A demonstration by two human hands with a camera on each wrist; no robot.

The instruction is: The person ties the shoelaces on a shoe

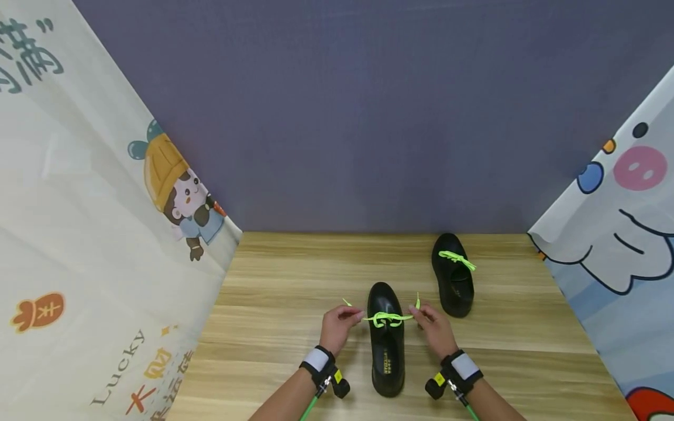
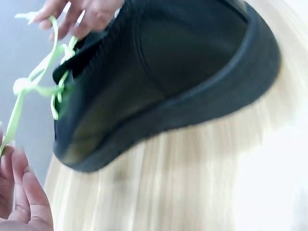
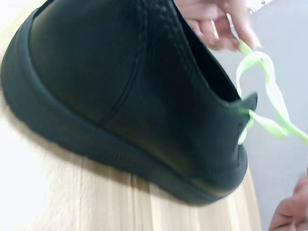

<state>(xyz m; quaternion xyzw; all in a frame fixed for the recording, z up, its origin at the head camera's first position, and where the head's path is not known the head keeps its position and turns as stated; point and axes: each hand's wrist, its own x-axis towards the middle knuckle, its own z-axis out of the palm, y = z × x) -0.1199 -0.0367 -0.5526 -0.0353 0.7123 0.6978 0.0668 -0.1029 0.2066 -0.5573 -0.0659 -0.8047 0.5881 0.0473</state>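
A black shoe stands on the wooden surface, its toe pointing away from me. Across its throat runs a neon green shoelace, crossed and looped in the middle and drawn out to both sides. On the left, my left hand pinches one end of the lace between thumb and fingers. My right hand pinches the other end on the right, a short tip sticking up above the fingers. In the left wrist view the lace hangs slack-looped above the shoe opening. Both hands are beside the shoe, holding only lace.
A second black shoe with its own green lace lies farther back on the right. Behind the wooden surface rises a grey-blue panel. Printed white cloths border the left and right sides.
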